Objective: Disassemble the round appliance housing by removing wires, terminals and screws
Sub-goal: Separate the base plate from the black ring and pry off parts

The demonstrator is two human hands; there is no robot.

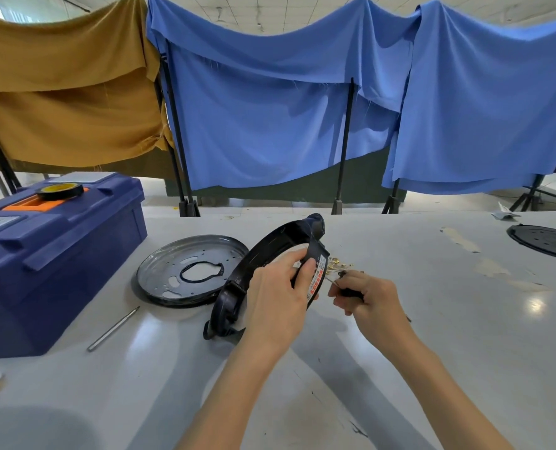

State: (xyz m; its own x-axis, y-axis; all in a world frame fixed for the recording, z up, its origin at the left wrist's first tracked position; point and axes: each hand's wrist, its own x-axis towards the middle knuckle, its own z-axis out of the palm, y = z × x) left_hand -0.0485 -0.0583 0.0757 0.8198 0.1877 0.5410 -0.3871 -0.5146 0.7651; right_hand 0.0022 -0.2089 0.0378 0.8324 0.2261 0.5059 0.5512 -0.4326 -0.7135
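Left hand (278, 297) grips black round housing (263, 251), on edge just right of metal dish (159, 264). Right hand (371, 297) curls round small screwdriver (351, 291). Closed toolbox (59, 254) left of dish, tape roll (60, 190) on top.

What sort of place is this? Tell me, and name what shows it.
Likely a workshop bench for taking appliances apart: a blue toolbox, a loose metal plate on the white worktable, and the black housing gripped in the left hand.
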